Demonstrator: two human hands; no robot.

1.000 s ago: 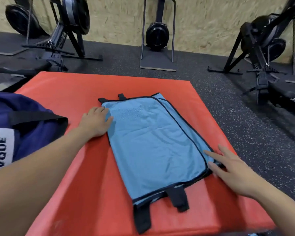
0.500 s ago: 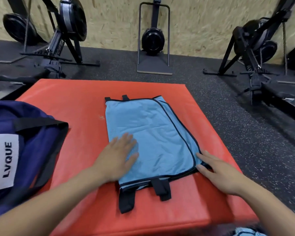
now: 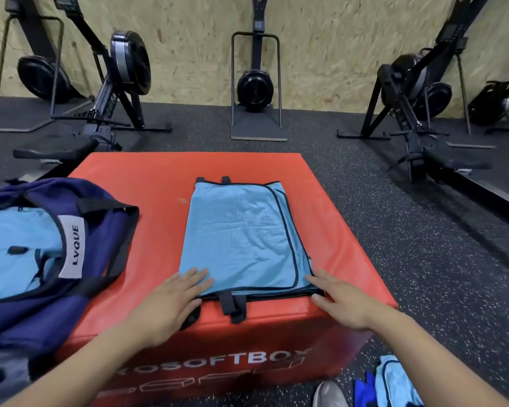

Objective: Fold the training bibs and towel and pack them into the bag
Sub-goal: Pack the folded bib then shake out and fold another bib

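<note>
- The navy bag (image 3: 41, 259) sits at the left of the red box (image 3: 147, 183), its mouth open, with pale blue cloth already inside.
- The left hand (image 3: 171, 306) lies flat, fingers straight, its grip released, pressing the bib's near left corner.
- The folded blue bib (image 3: 241, 239) lies mid-box, black straps poking over the near edge.
- The right hand (image 3: 344, 301) is likewise flat and released, touching the near right corner.
- To fold well, I judge: tuck the straps in, lift both near corners together, carry them to the far edge, then smooth.
- More blue cloth (image 3: 394, 383) waits on the floor, near right.

Chipboard wall (image 3: 321, 54), speckled rubber floor (image 3: 409, 245)
</note>
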